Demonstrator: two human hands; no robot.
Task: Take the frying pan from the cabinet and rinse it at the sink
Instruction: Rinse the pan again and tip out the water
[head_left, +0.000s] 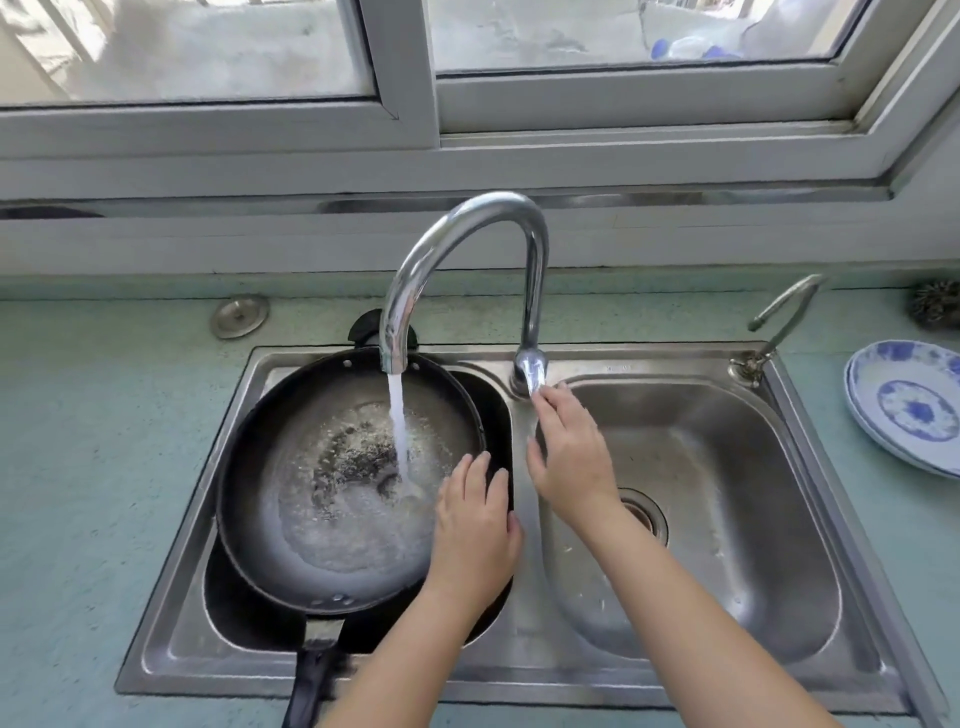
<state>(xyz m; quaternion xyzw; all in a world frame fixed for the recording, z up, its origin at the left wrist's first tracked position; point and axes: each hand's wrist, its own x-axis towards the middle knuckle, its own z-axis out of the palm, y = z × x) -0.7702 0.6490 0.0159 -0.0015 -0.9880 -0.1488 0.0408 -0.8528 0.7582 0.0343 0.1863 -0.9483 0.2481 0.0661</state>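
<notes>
A black frying pan (291, 467) lies in the left basin of the steel double sink (524, 670), its handle (311, 675) pointing toward me over the front rim. Water pours from the curved chrome faucet (452, 249) into the pan and foams there. My left hand (475, 525) rests flat on the pan's right rim, fingers together. My right hand (566, 447) reaches to the faucet lever (531, 371) at the divider, fingertips touching it.
The right basin (727, 493) holds only its drain. A small second tap (779, 322) stands at the sink's back right corner. Blue-and-white plates (909, 405) are stacked on the green counter at right, a scrubber (935, 304) behind them. A window runs along the back.
</notes>
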